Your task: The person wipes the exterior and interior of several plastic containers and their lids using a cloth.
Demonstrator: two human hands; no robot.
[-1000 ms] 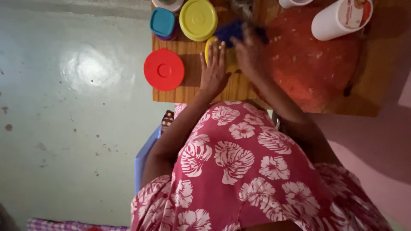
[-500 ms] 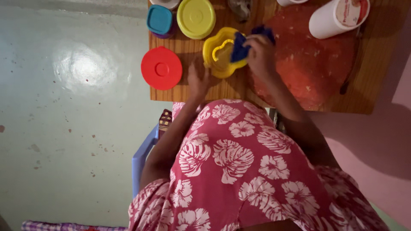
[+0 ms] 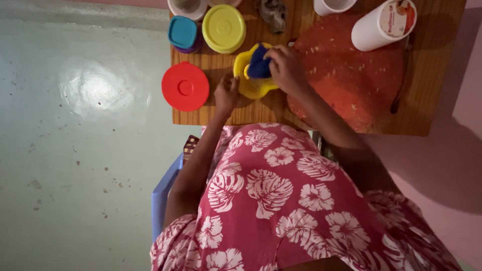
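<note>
A yellow flower-shaped bowl [image 3: 251,86] sits on the wooden table [image 3: 321,123], just left of a large round red mat [image 3: 351,75]. My right hand [image 3: 286,68] presses a dark blue cloth [image 3: 257,62] into the bowl's hollow, fingers closed on the cloth. My left hand [image 3: 227,93] rests at the bowl's near left rim with its fingers curled against it. Both forearms reach out over my pink flowered dress.
A red round lid [image 3: 185,86] lies left of the bowl. Behind stand a yellow-lidded tub [image 3: 224,28], a small blue-lidded tub [image 3: 183,33], a grey crumpled rag [image 3: 273,14], white cups and a tall white canister [image 3: 384,25]. A blue chair [image 3: 163,193] is under me.
The blue cloth has come from the bowl's far side down into its hollow with my right hand. My left hand slid off the bowl's top to its near left rim.
</note>
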